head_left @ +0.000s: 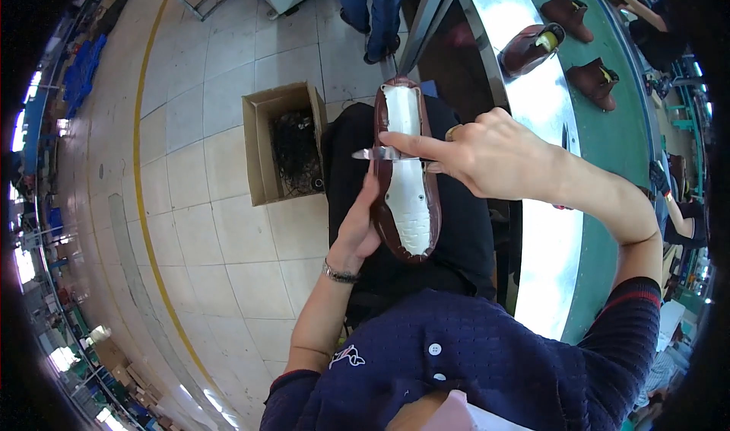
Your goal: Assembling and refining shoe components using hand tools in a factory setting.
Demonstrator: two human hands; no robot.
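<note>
A maroon shoe (408, 206) lies bottom up across my lap, its white underside facing me and its maroon upper folded in around the edge. My left hand (360, 224) grips the shoe along its left side, with part of the fingers hidden behind it. In my right hand (490, 155) is a knife (370, 155), its short metal blade crossing the middle of the shoe and its tip sticking out past the left edge. The right index finger stretches along the blade over the white underside.
A cardboard box (259, 153) with dark scraps stands on the tiled floor to the left. On the right, a shiny metal ledge (549, 267) borders a green conveyor belt (566, 134) carrying several maroon boots (593, 82). Another person's legs (372, 9) are ahead.
</note>
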